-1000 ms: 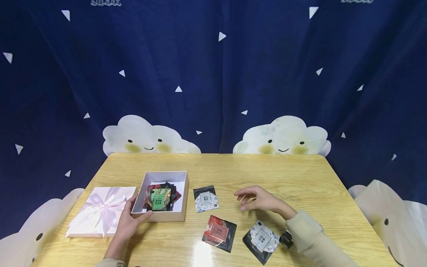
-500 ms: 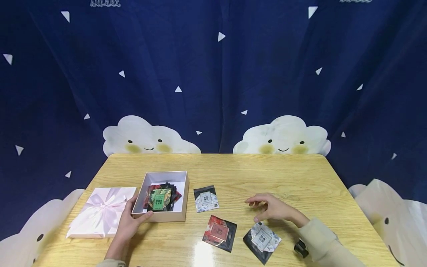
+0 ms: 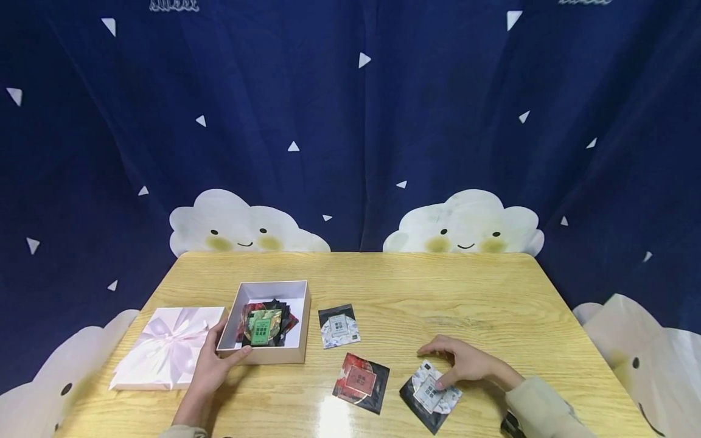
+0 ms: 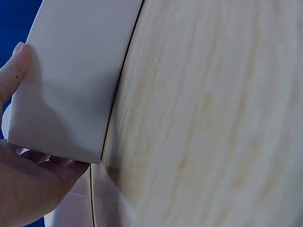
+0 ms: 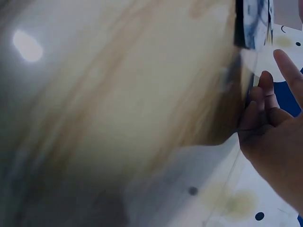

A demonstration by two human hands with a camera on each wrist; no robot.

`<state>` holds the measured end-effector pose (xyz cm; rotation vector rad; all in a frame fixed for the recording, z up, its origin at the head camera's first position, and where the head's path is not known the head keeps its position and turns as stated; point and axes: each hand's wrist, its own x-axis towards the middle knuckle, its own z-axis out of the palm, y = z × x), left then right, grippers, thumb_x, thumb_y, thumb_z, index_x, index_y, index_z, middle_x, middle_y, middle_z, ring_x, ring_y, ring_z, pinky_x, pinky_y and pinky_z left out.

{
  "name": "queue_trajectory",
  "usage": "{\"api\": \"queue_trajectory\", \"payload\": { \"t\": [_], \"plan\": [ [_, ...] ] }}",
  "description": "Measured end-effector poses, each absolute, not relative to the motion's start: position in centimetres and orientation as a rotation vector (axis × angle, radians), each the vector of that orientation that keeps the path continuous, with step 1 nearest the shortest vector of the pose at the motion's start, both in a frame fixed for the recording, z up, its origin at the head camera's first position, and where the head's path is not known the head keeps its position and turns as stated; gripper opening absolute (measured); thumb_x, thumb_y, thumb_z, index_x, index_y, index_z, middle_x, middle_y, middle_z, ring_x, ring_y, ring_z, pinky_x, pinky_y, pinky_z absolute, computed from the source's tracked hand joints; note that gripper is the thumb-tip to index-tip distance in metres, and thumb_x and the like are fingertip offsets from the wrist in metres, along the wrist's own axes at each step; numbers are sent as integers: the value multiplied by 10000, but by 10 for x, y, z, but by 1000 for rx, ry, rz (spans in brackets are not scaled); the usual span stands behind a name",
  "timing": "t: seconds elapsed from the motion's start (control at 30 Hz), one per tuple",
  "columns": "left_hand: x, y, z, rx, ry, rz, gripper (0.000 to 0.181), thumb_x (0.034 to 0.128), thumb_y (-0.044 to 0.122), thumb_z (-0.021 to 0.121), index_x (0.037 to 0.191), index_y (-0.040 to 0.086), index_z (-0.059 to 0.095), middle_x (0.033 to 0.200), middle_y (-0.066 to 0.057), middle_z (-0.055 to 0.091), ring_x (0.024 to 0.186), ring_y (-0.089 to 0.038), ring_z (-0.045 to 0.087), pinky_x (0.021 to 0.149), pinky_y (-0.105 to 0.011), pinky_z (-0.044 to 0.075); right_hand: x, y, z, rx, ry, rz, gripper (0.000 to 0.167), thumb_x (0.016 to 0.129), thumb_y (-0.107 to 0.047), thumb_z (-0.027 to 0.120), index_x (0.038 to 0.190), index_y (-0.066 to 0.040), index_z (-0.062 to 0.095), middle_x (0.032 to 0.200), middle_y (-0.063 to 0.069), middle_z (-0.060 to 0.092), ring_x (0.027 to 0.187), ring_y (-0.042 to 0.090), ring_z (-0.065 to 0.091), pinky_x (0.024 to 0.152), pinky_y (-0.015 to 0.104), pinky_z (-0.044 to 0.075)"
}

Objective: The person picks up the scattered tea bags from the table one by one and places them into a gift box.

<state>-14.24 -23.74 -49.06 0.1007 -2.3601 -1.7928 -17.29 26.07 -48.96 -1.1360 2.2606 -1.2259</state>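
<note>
At the near left corner of an open white gift box (image 3: 303,325), my left hand (image 3: 210,368) grips its walls, thumb on the front and fingers along the left side. A pile of sachets, topped by a green-labelled one (image 3: 263,328), lies in the box. My right hand (image 3: 473,362) hovers at a black-and-white sachet (image 3: 424,392) on the right, thumb over its label and fingers beyond its far edge. Whether the thumb touches it, I cannot tell. A red-and-black sachet (image 3: 358,382) and another black-and-white sachet (image 3: 338,326) lie flat between box and right hand.
Left of the box lies a white lid (image 3: 148,365) with a pale pink ribbon bow. All stands on a wooden table (image 3: 416,280). Behind it hangs a dark blue curtain (image 3: 350,121) with cloud prints. A small black object (image 3: 510,424) shows by the right sleeve.
My right hand has moved right and toward the table's near side, coming down over the black-and-white sachet. My left hand and the box have stayed in place.
</note>
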Motion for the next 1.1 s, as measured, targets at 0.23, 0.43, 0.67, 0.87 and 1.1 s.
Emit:
{"api": "queue_trajectory", "payload": {
  "t": [0.23, 0.43, 0.67, 0.87, 1.1],
  "plan": [
    [-143, -238, -492, 100, -2359, -1793, 835, 738, -26, 699, 1400, -60, 191, 1359, -294, 305, 1219, -357, 309, 842, 5, 223, -170, 263, -496, -1191, 2302, -1141, 594, 683, -235, 773, 1191, -16, 556, 994, 77, 476, 843, 178, 385, 690, 246, 350],
    [-142, -238, -490, 122, -2362, -1803, 843, 739, -30, 698, 1405, -56, 182, 1354, -289, 311, 1211, -348, 317, 892, -49, 240, -167, 261, -494, -1098, 2362, -1088, 536, 665, -261, 781, 1130, -90, 576, 1018, 19, 468, 908, 138, 383, 758, 227, 340],
    [-142, -238, -490, 106, -2349, -1824, 838, 740, -33, 693, 1403, -60, 181, 1364, -291, 298, 1217, -354, 312, 870, -27, 243, -168, 261, -489, -1012, 2379, -1140, 387, 658, -113, 767, 991, -111, 569, 875, 49, 539, 789, 127, 452, 667, 239, 382],
    [-142, -239, -490, 91, -2367, -1797, 841, 742, -19, 700, 1402, -61, 182, 1358, -296, 303, 1223, -366, 307, 847, -1, 230, -176, 263, -481, -852, 2209, -1342, 138, 782, 67, 605, 912, 26, 581, 626, 92, 429, 570, 43, 373, 473, 212, 317],
    [-144, -239, -492, 100, -2366, -1798, 839, 737, -22, 703, 1401, -55, 193, 1344, -280, 328, 1195, -344, 336, 855, -27, 249, -184, 267, -474, -711, 2221, -1410, 119, 816, 53, 566, 917, 98, 611, 731, 130, 623, 580, 114, 555, 495, 302, 502]
  ]
}}
